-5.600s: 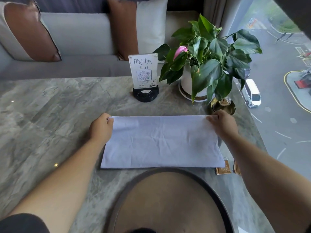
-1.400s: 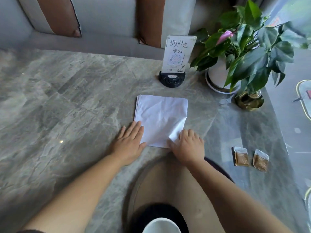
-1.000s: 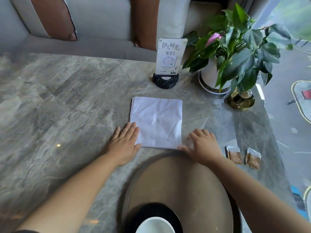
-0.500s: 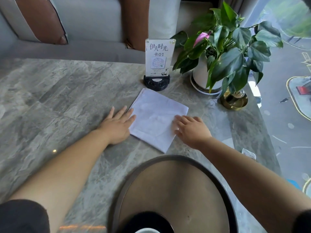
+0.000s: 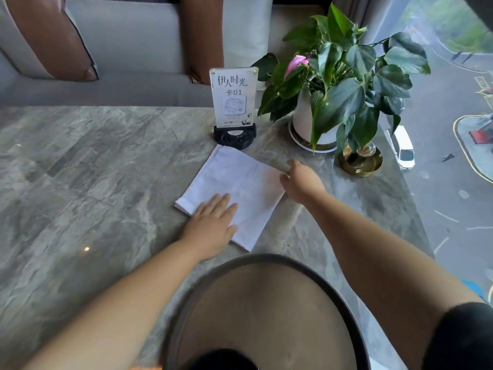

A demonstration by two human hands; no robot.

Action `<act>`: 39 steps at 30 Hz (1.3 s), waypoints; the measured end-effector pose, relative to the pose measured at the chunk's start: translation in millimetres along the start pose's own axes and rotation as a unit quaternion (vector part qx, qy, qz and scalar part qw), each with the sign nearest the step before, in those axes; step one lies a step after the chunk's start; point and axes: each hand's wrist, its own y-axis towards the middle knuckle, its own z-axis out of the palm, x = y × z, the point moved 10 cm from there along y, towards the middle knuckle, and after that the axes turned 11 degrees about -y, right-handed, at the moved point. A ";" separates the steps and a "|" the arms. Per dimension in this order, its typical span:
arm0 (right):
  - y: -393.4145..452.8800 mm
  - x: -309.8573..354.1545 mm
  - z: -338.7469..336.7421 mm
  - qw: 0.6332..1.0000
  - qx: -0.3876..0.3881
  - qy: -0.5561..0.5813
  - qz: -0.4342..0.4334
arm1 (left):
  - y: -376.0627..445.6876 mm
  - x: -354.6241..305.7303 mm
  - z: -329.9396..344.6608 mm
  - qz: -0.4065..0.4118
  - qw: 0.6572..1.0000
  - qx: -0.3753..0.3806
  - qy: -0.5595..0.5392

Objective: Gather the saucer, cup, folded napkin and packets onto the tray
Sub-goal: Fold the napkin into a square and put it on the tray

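Note:
A white folded napkin (image 5: 237,185) lies turned like a diamond on the marble table, just beyond the tray. My left hand (image 5: 212,227) rests flat on its near-left part, fingers spread. My right hand (image 5: 300,182) pinches the napkin's right corner. The round brown tray (image 5: 266,303) with a dark rim sits at the near edge. A dark saucer (image 5: 221,360) shows on the tray at the bottom of the frame. The cup and the packets are out of sight; my right arm covers the table to the right.
A table sign (image 5: 234,100) in a black stand sits just behind the napkin. A potted plant (image 5: 333,84) and a small gold dish (image 5: 360,161) stand at the back right. The table's right edge runs along a window. A sofa with cushions lies beyond.
The napkin has gone from a long rectangle to a small square and been rotated to a diamond. My left hand has moved onto it and my right hand has moved to its right corner.

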 end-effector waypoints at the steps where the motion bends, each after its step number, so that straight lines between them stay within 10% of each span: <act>1: 3.9 5.9 5.4 0.999 0.036 0.007 0.015 | -3.4 7.1 4.1 -0.007 1.000 0.003 0.016; 11: -27.9 -28.2 34.9 0.920 0.228 0.290 0.130 | -7.0 20.0 5.4 0.057 0.994 0.045 0.086; 21: -101.1 -88.2 35.5 0.873 0.105 0.464 0.110 | 28.3 -52.3 -23.4 0.078 0.996 -0.040 0.017; 30: -109.7 -60.2 34.6 0.684 0.178 0.700 0.108 | -7.9 -51.5 -19.1 0.139 0.988 -0.050 -0.048; 32: -110.9 -59.6 27.2 0.734 0.186 0.651 0.054 | -11.7 -47.3 -35.0 0.140 0.982 -0.114 -0.055; 36: -105.7 -68.2 2.0 0.977 0.069 0.188 -0.069 | -16.6 -42.4 -50.2 0.139 0.974 -0.153 -0.094; 39: -112.2 -61.6 -11.9 0.988 -0.018 0.045 -0.150 | -22.1 -36.0 -55.1 0.127 0.968 -0.159 -0.143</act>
